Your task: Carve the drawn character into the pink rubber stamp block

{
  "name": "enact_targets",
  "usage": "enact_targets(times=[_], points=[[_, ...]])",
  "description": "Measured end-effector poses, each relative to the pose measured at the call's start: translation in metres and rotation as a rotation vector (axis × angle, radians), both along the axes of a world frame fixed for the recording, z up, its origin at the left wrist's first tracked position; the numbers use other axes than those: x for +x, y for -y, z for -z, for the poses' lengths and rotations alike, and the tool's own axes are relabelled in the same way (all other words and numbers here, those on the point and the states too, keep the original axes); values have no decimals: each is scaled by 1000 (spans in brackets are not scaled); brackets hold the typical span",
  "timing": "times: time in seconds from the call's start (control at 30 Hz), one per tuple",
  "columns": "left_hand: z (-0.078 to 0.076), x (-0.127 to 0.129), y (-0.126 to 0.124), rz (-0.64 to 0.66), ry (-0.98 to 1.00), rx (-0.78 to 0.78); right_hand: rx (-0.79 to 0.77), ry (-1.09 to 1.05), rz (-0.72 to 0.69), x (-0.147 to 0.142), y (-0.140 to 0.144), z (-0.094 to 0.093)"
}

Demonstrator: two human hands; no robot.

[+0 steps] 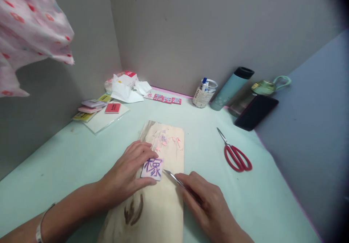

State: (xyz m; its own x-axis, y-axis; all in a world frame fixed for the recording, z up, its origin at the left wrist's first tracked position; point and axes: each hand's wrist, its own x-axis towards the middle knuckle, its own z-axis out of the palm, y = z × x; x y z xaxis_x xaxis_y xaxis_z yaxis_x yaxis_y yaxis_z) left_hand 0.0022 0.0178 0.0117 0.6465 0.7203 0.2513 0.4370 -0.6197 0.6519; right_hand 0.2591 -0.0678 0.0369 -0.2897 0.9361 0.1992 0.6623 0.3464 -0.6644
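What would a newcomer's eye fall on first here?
Probably the square piece boldly marked in purple, steadied on the board by the left hand. The right hand holds a craft knife, its tip near that piece. Red-handled scissors lie to the right on the tabletop.

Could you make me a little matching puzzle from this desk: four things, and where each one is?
1. Red-handled scissors
2. Knife
3. Purple-lettered square
4. Teal tumbler

A. Held in the right hand
B. Beside the pen can
C. Lying right of the board
D. Held on the board by the left hand

Pairs: 1-C, 2-A, 3-D, 4-B
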Motion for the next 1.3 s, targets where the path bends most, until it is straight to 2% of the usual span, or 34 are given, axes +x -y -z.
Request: enact_targets(times=[0.37,0.93,1.3], points=[[5,2,2,-69,5,33,27,30,10,-9,-1,-1],[8,4,7,-125,36,46,69,52,69,-21,6,15],[7,8,8,-147,25,92,271,192,113,-31,7,19]])
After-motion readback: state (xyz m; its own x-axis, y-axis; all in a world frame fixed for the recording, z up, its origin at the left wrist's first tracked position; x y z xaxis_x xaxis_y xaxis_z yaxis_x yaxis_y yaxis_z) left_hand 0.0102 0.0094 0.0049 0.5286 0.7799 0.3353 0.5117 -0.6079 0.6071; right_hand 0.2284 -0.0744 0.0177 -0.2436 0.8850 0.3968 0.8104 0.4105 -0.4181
